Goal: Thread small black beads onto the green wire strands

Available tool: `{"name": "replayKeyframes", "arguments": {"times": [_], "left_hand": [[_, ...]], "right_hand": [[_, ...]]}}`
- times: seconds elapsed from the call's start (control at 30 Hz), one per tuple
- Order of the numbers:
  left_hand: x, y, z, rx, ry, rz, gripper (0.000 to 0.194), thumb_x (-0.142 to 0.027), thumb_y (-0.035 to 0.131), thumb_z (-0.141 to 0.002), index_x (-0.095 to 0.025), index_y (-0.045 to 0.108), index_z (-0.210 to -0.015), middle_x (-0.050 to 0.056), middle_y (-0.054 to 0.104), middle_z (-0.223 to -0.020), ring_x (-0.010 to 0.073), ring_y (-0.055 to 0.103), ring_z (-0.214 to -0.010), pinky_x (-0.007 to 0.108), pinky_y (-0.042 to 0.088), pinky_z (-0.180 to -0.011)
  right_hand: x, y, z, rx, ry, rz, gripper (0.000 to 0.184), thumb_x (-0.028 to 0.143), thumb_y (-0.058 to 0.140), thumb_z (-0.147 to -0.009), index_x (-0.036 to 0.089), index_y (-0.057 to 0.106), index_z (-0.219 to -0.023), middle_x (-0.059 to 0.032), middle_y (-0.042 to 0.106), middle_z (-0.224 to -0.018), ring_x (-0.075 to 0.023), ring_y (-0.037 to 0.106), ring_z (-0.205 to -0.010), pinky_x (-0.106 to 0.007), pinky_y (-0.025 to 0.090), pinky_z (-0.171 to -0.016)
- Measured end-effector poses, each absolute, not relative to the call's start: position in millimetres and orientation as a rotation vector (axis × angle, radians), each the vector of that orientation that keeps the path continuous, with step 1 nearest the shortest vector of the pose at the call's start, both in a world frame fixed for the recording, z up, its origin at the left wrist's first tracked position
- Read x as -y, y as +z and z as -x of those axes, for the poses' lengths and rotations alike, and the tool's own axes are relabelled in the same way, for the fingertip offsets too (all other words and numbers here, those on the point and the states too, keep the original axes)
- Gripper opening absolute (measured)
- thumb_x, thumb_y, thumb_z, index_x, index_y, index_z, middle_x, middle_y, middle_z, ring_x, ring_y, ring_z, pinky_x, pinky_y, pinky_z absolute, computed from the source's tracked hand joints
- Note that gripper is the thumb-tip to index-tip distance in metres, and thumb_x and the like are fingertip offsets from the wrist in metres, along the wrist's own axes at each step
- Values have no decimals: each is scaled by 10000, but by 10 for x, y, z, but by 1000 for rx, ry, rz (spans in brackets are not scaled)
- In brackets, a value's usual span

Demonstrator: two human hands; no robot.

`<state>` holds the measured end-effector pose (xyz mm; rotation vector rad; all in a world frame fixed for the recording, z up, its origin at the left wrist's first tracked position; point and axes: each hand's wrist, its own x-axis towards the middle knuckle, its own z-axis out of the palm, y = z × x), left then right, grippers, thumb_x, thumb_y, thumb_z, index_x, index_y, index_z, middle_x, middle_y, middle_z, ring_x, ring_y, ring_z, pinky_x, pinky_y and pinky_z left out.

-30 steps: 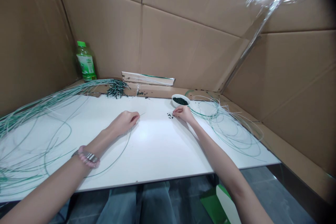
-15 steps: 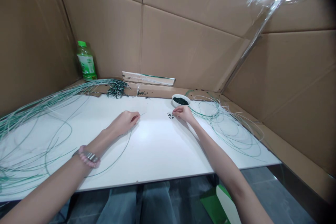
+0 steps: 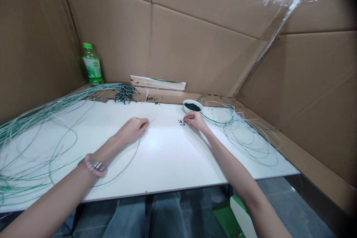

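Note:
My left hand [image 3: 132,129] pinches a thin green-and-white wire [image 3: 150,122], whose tip sticks out past my fingers and whose length curves down across the white table [image 3: 164,156]. My right hand [image 3: 195,121] rests with its fingertips together just beside a small scatter of dark green beads [image 3: 181,122]. Whether a bead sits between those fingers is too small to tell. Just beyond that hand stands a white bowl [image 3: 192,106] holding more dark beads. A pink beaded bracelet and a metal watch [image 3: 93,165] circle my left wrist.
Long green-and-white wires sprawl over the table's left side [image 3: 33,148], and loops [image 3: 242,135] lie at right. A beaded wire bundle [image 3: 125,94] and a green-capped bottle [image 3: 92,65] stand at the back, with cardboard walls [image 3: 206,44] behind and around.
My view has shifted very slightly. Both hands and the wire stay in nearly the same places, and nothing has been picked up or let go.

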<state>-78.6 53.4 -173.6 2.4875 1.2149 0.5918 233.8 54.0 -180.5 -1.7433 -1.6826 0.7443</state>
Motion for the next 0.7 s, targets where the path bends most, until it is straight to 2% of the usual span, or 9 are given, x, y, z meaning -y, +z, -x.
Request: {"name": "replayKeyframes", "arguments": {"times": [0.7], "left_hand": [[-595, -1801, 805, -1170, 609, -2456, 273, -277, 347, -856, -171, 595, -815, 18, 627, -622, 149, 557, -572, 233, 386, -613]], "right_hand": [[-534, -1796, -2356, 1749, 679, 1705, 217, 311, 540, -888, 128, 590, -993, -38, 623, -937, -127, 611, -774, -299, 532, -686]]}}
